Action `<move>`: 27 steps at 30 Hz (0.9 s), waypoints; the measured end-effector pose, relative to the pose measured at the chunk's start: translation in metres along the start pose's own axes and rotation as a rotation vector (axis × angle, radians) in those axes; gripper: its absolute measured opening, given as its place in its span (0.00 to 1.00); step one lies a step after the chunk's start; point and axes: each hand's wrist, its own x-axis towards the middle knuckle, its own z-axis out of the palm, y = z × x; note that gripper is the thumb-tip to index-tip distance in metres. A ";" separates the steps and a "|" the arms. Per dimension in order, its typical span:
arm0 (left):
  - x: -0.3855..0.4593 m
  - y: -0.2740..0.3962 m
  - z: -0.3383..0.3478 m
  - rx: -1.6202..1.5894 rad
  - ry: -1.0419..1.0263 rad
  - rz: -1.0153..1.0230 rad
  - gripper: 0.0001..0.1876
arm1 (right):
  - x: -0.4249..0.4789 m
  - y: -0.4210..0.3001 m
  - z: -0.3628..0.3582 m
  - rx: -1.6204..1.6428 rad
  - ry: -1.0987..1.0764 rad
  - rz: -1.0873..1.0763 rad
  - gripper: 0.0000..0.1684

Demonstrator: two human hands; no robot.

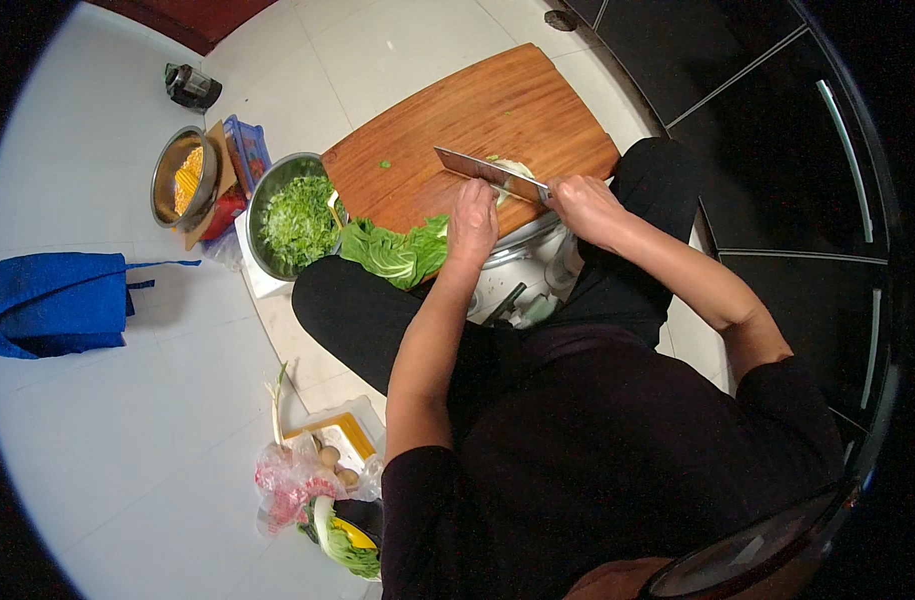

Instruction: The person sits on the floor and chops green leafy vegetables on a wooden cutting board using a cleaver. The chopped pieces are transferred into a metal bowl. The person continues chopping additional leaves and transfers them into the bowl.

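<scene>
A wooden cutting board (457, 127) lies in front of my knees. My right hand (586, 210) grips the handle of a cleaver (480, 166), whose broad blade stands across the pale base of a leafy green vegetable (513, 169) near the board's front edge. Beside the blade, my left hand (474, 221) presses on the vegetable with bent fingers. The large green leaves (397, 251) spread to the left of that wrist and hang over the board's edge. Part of the vegetable is hidden under my fingers and the blade.
Left of the board, a steel bowl (256, 247) holds chopped greens. Beyond it are a metal bowl (157, 187) of corn and a blue plastic basket (256, 142). A plastic bag (296, 469), round eggs or vegetables and more leafy greens (345, 547) lie at lower left. Black cabinets (765, 135) stand right.
</scene>
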 end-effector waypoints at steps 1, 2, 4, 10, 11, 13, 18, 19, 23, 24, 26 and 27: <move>0.000 0.001 -0.001 -0.001 -0.003 -0.004 0.05 | 0.000 -0.002 -0.002 -0.008 -0.026 0.017 0.08; 0.000 0.001 -0.001 -0.008 -0.001 0.006 0.05 | 0.001 -0.005 -0.004 -0.015 -0.054 0.032 0.07; 0.002 0.002 -0.002 -0.027 -0.002 0.027 0.04 | 0.007 -0.007 0.003 -0.029 -0.067 0.051 0.07; 0.001 0.005 -0.004 -0.011 -0.025 -0.011 0.03 | 0.043 -0.030 0.017 0.055 0.086 0.010 0.11; 0.001 0.004 -0.004 -0.003 -0.025 -0.007 0.03 | 0.045 -0.030 0.022 0.043 0.092 0.013 0.11; 0.002 0.005 -0.003 0.009 -0.017 -0.002 0.03 | 0.048 -0.025 0.027 0.033 0.080 0.015 0.10; 0.001 0.001 -0.002 0.037 -0.002 0.007 0.04 | 0.032 -0.004 0.018 0.081 0.032 0.074 0.09; 0.000 0.001 -0.001 0.045 0.003 0.007 0.04 | 0.029 -0.003 0.015 0.080 0.038 0.080 0.09; -0.001 -0.001 0.000 0.042 -0.014 0.012 0.05 | 0.018 -0.001 0.009 0.035 0.057 0.043 0.09; 0.000 -0.001 0.000 0.032 -0.012 0.017 0.04 | 0.015 0.000 0.011 0.022 0.068 0.023 0.10; 0.001 0.000 0.000 0.010 -0.001 0.020 0.04 | 0.013 0.000 0.012 0.013 0.072 0.006 0.11; 0.000 0.001 0.000 -0.004 0.007 0.017 0.04 | 0.012 0.000 0.013 0.017 0.062 0.011 0.11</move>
